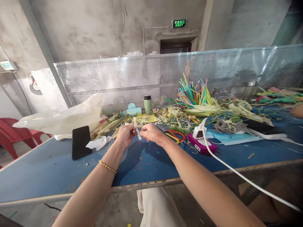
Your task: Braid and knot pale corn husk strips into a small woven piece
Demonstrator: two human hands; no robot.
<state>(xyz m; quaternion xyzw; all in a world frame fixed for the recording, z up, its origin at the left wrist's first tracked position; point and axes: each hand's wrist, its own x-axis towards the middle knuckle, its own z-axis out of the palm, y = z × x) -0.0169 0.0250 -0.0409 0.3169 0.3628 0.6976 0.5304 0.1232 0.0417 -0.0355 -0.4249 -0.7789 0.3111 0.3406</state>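
Note:
Above the blue table (146,171), my left hand (126,135) and my right hand (151,133) come close together. Between them is a thin, pale strip (136,126) that looks like corn husk. Its top sticks up over my left fingers, which pinch it. The lower end of the same strip is pinched in my right fingertips. A crumpled white paper (98,143) lies left of my left hand, beside a black phone (81,142). Right of my right hand are scissors (180,135) with red handles.
Dried husks (109,126) and a green bottle (147,105) stand behind my hands. Colourful pipe cleaners (195,93) rise at the back. A magenta box (202,145), a white cable (227,170) and a blue mask (233,138) lie to the right. A perforated metal screen (113,82) borders the table.

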